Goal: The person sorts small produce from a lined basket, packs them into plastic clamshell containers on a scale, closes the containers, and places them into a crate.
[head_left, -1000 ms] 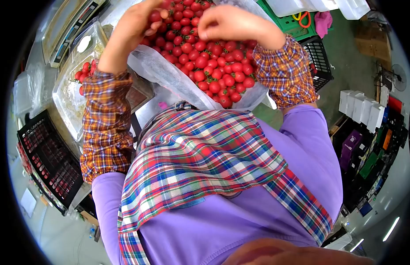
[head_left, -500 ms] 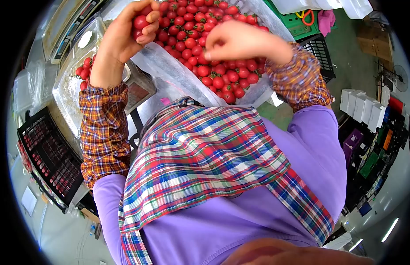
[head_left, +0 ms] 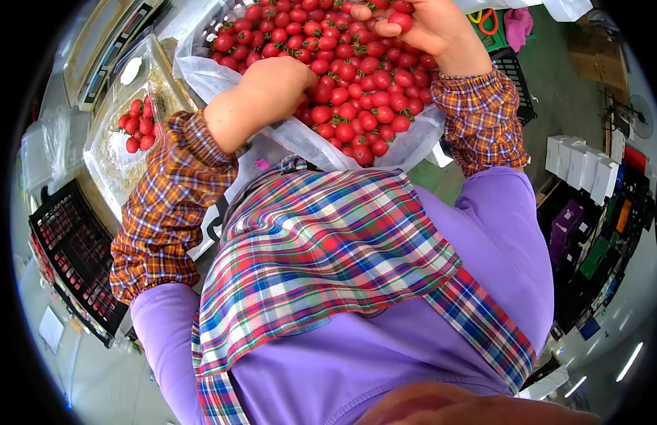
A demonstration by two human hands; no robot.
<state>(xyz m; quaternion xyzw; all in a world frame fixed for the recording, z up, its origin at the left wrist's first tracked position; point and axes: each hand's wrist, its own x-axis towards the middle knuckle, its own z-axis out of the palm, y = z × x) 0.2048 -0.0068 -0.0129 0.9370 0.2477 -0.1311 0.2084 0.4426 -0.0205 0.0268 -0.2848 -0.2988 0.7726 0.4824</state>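
Note:
Cherry tomatoes (head_left: pixel 353 92) with green stems fill a crate lined with a white sheet (head_left: pixel 258 150) in front of me. My left hand (head_left: pixel 272 88) reaches down into the tomatoes at the near left, back of the hand up. Its fingers curl under, and their tips and whatever they hold are hidden. Above the far right of the heap, my right hand (head_left: pixel 436 32) is closed with its palm turned inward. Between its fingers a cherry tomato (head_left: pixel 401 22) shows, with another red one beside it near the top edge.
Left of the crate, a small cluster of tomatoes (head_left: pixel 139 126) lies in a clear plastic tray (head_left: pixel 105 152). A black tray (head_left: pixel 77 248) with red items stands lower left. At the right are a black crate (head_left: pixel 514 81), orange-handled scissors (head_left: pixel 490 23) and white boxes (head_left: pixel 582 168).
My left hand has moved from holding tomatoes above the crate's left side down into the heap. My right hand has risen away to the far right with tomatoes. The cluster in the clear tray is now uncovered.

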